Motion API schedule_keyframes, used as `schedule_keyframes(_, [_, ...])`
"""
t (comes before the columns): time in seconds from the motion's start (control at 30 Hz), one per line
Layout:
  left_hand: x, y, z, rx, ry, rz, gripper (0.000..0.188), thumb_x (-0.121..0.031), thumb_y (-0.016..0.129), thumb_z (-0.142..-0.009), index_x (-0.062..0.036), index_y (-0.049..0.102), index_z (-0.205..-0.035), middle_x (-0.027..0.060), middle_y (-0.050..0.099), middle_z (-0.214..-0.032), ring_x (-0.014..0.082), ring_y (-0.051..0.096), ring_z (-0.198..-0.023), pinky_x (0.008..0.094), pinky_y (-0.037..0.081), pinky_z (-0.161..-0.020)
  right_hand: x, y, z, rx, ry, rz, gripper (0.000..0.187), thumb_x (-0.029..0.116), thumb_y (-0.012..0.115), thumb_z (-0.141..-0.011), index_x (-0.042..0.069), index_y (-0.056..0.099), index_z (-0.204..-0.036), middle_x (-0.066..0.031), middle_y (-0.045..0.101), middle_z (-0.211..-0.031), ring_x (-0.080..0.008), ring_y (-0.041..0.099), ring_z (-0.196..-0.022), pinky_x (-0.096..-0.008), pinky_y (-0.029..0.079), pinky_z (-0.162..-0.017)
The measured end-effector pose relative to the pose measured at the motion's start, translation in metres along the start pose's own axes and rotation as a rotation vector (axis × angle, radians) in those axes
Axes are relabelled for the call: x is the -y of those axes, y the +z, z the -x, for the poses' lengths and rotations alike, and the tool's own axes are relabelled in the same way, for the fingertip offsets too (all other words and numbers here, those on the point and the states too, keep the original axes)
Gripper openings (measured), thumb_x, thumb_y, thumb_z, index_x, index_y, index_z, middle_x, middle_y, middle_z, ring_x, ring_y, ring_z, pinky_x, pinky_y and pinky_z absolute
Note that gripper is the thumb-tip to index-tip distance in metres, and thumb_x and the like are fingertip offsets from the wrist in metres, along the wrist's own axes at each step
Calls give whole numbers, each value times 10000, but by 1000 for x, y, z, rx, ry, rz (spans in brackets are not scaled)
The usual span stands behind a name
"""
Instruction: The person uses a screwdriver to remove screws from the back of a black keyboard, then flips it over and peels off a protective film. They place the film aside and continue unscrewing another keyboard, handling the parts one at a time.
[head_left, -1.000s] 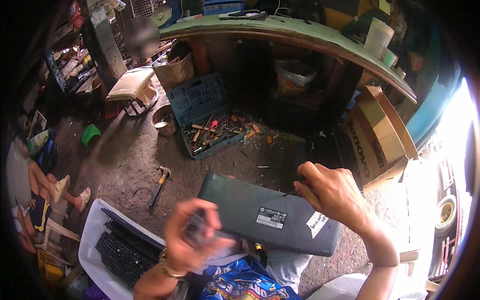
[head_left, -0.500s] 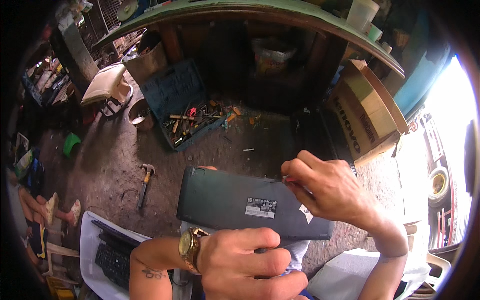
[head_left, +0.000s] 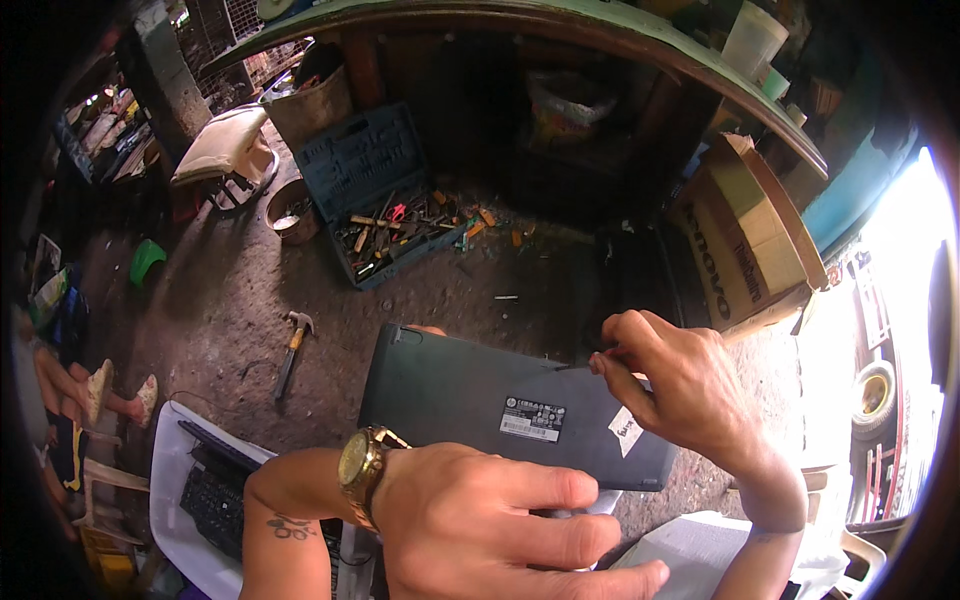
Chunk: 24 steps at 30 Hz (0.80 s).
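A flat dark-grey computer device (head_left: 460, 390) lies with its underside up in front of me, bearing a printed label and a paper sticker. My right hand (head_left: 670, 380) is closed in a pinch above its far right edge. From those fingers a thin dark shaft, seemingly a screwdriver (head_left: 573, 367), points left along that edge; its handle is hidden. My left hand (head_left: 500, 510), with a gold watch (head_left: 362, 470) on the wrist, is open over the near edge, fingers apart. Whether it touches the device I cannot tell. A bit of skin shows behind the far left edge.
A claw hammer (head_left: 294, 355) lies on the floor. Beyond stands an open blue toolbox (head_left: 395, 255) full of tools. At lower left a white plastic chair (head_left: 170, 510) holds a keyboard part (head_left: 215, 505). A cardboard box (head_left: 750, 230) stands right; another person's feet (head_left: 145, 395) show left.
The left hand has spread its fingers and reached slightly right. The right hand has shifted a little right, and the red part between its fingers no longer shows. The whole view has shifted slightly.
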<state>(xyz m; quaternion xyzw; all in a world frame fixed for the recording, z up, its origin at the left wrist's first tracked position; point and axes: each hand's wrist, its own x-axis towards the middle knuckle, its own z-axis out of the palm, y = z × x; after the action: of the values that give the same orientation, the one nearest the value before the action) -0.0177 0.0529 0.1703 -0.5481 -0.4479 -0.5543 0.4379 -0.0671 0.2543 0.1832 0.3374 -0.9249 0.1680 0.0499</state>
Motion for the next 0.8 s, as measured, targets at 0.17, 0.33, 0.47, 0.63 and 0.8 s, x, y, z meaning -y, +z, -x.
schedule_keyframes(0.17, [-6,-12,-11,106,-140,115,204,-136,774,-881,-32,811,-1052,164,793,-1013,274,729,-745,431,636,-707,0,-1,0,-38,0,-30,183,194,710,-976,74,589,-1045,-125,648,-797,-351,664,-643,-474,514,-563])
schedule_keyframes(0.33, [-2,-14,-12,139,-83,72,230,-152,792,-859,-17,806,-1045,165,795,-977,293,764,-782,441,644,-723,3,-4,5,1,72,86,224,256,721,-986,87,593,-1057,-108,663,-793,-344,680,-645,-473,524,-566])
schedule_keyframes(0.47, [-2,-13,-13,135,-106,52,217,-143,794,-859,-18,805,-1036,162,796,-966,296,768,-772,439,644,-720,7,-3,7,-31,-28,6,289,210,803,-950,64,587,-1075,-87,703,-741,-292,765,-739,-393,582,-641])
schedule_keyframes(0.63, [2,-17,-10,167,-114,30,257,-172,804,-865,-37,797,-1083,154,794,-994,300,773,-808,424,643,-713,7,-4,10,4,13,-6,301,156,817,-928,41,598,-1099,-105,725,-844,-278,782,-781,-386,598,-662])
schedule_keyframes(0.8, [21,-36,24,333,-82,-193,354,-332,790,-917,-61,748,-1141,126,777,-1081,284,770,-936,400,648,-786,1,2,15,-29,39,-17,278,180,799,-939,40,613,-1090,-115,727,-872,-288,764,-763,-396,594,-641])
